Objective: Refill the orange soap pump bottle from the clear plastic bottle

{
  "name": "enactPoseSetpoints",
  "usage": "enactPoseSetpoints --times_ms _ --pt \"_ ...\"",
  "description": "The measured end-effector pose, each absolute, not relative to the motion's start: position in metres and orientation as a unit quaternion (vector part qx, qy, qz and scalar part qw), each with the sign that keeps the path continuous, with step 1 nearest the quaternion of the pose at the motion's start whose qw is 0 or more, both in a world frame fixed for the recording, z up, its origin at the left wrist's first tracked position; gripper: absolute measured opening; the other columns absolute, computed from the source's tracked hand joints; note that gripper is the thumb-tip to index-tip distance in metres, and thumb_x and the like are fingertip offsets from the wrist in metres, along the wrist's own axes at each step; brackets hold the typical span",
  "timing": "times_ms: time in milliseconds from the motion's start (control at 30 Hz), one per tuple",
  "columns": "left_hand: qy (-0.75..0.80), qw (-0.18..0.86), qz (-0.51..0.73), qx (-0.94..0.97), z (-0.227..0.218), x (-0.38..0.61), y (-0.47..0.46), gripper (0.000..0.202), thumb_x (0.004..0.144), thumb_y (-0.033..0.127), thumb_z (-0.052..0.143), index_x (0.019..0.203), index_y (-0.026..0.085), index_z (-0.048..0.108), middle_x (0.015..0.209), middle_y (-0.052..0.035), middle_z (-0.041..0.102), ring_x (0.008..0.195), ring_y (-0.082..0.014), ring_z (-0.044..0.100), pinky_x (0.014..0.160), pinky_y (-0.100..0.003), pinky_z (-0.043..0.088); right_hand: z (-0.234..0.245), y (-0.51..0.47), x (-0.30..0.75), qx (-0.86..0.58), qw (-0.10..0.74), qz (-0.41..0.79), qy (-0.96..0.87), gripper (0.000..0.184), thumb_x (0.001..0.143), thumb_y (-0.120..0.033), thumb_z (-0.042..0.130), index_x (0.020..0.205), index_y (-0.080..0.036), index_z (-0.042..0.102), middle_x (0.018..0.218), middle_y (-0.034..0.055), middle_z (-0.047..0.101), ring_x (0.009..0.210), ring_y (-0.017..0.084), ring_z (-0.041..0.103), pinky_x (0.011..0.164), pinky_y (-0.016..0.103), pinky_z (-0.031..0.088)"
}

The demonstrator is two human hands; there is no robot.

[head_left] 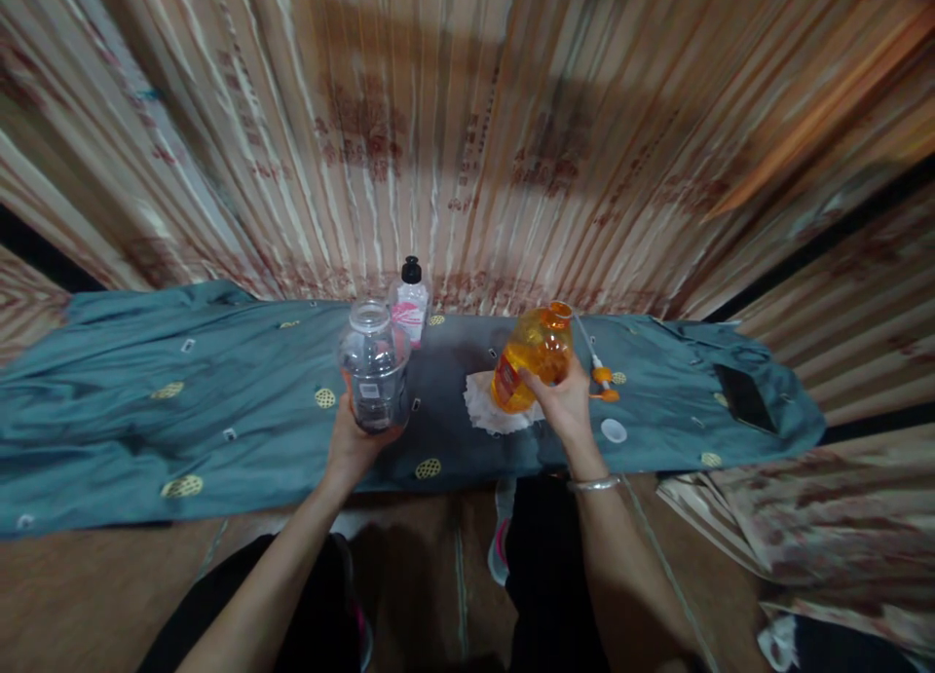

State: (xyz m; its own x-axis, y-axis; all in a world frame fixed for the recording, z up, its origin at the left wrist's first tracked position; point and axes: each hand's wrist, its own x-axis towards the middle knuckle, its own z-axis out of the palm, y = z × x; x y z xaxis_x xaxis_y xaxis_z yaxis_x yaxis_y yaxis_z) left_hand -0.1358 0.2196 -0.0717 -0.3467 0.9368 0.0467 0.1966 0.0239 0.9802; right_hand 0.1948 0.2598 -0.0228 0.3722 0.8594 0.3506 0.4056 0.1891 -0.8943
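My left hand (357, 441) is closed round the lower part of a clear wide-mouthed jar (374, 366), which has no lid on. My right hand (566, 400) grips a bottle of orange liquid (537, 352) from its right side. That bottle is uncapped and leans to the right, its base over a crumpled white cloth or tissue (482, 405). Just right of it lies an orange and white pump top (603, 376) with a long tube. Behind the jar stands a small bottle with a pink label (410, 308) and black cap.
A teal patterned cloth (248, 391) covers the narrow table. A small white disc, perhaps a lid (614, 430), lies near the front edge, and a dark phone (745, 398) rests at the right. Striped curtains (453, 118) hang close behind.
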Motion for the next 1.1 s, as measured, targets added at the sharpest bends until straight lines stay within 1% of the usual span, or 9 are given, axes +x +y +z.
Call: enactPoseSetpoints --times_ms 200,333,433,533,633,767,833,967,1100 --pt "0.601 0.356 0.539 0.471 -0.062 -0.132 0.214 0.069 0.047 0.04 0.097 0.106 0.027 0.063 0.103 -0.0036 0.08 0.096 -0.0317 0.077 0.096 -0.051 0.065 -0.023 0.262 0.19 -0.601 0.535 0.22 -0.552 0.068 0.068 -0.054 0.098 0.125 -0.026 0.074 0.114 0.0102 0.09 0.109 0.038 0.086 0.101 0.055 0.069" --pt "0.59 0.359 0.551 0.468 -0.062 -0.128 0.213 0.068 0.048 0.039 0.096 0.106 0.026 0.064 0.106 -0.0063 0.08 0.101 -0.0342 0.077 0.103 -0.056 0.064 -0.023 0.264 0.192 -0.593 0.537 0.23 -0.554 0.063 0.071 -0.054 0.095 0.124 -0.026 0.072 0.12 0.0116 0.089 0.113 0.037 0.085 0.103 0.056 0.068" --pt "0.606 0.345 0.569 0.435 -0.07 -0.131 0.201 0.081 0.044 0.04 0.098 0.115 0.027 0.062 0.118 -0.0093 0.078 0.12 -0.0405 0.074 0.118 -0.067 0.055 -0.023 0.264 0.192 -0.589 0.534 0.22 -0.566 0.062 0.072 -0.054 0.094 0.123 -0.027 0.071 0.12 0.0111 0.089 0.115 0.036 0.084 0.103 0.054 0.067" --pt "0.638 0.322 0.589 0.378 -0.077 -0.134 0.169 0.089 0.051 0.052 0.098 0.125 0.03 0.055 0.142 -0.0136 0.068 0.15 -0.048 0.058 0.134 -0.078 0.033 -0.023 0.264 0.192 -0.584 0.528 0.216 -0.577 0.066 0.072 -0.056 0.096 0.125 -0.027 0.07 0.119 0.0114 0.089 0.111 0.036 0.085 0.098 0.05 0.067" --pt "0.631 0.326 0.597 0.373 -0.071 -0.125 0.127 0.082 0.065 0.06 0.096 0.131 0.032 0.055 0.151 -0.0141 0.064 0.158 -0.0445 0.054 0.136 -0.069 0.037 -0.022 0.265 0.194 -0.578 0.523 0.216 -0.589 0.067 0.073 -0.057 0.096 0.126 -0.026 0.07 0.119 0.0117 0.089 0.11 0.036 0.085 0.094 0.048 0.067" --pt "0.58 0.378 0.583 0.426 -0.052 -0.088 0.097 0.076 0.073 0.056 0.095 0.137 0.032 0.062 0.153 -0.0128 0.067 0.155 -0.0395 0.06 0.137 -0.061 0.041 -0.021 0.268 0.198 -0.577 0.503 0.227 -0.603 0.066 0.07 -0.054 0.098 0.124 -0.027 0.071 0.117 0.0091 0.089 0.108 0.035 0.085 0.094 0.047 0.068" --pt "0.553 0.4 0.576 0.45 -0.044 -0.065 0.103 0.076 0.073 0.051 0.096 0.139 0.031 0.063 0.157 -0.0132 0.066 0.156 -0.0388 0.06 0.138 -0.06 0.039 -0.021 0.27 0.198 -0.578 0.507 0.237 -0.593 0.066 0.069 -0.052 0.099 0.123 -0.027 0.071 0.116 0.0084 0.089 0.108 0.035 0.086 0.096 0.049 0.068" --pt "0.512 0.441 0.559 0.48 -0.039 -0.027 0.147 0.091 0.069 0.042 0.098 0.149 0.027 0.057 0.167 -0.019 0.061 0.163 -0.042 0.055 0.139 -0.062 0.035 -0.021 0.274 0.195 -0.56 0.535 0.268 -0.573 0.064 0.067 -0.048 0.101 0.121 -0.027 0.071 0.116 0.008 0.09 0.109 0.034 0.086 0.102 0.051 0.068" --pt "0.481 0.469 0.547 0.5 -0.041 0.0 0.206 0.119 0.059 0.036 0.105 0.162 0.025 0.046 0.182 -0.0258 0.043 0.173 -0.0457 0.041 0.143 -0.063 0.026 -0.021 0.274 0.192 -0.521 0.555 0.315 -0.566 0.067 0.067 -0.05 0.103 0.121 -0.026 0.072 0.115 0.0073 0.09 0.109 0.032 0.086 0.103 0.051 0.069"
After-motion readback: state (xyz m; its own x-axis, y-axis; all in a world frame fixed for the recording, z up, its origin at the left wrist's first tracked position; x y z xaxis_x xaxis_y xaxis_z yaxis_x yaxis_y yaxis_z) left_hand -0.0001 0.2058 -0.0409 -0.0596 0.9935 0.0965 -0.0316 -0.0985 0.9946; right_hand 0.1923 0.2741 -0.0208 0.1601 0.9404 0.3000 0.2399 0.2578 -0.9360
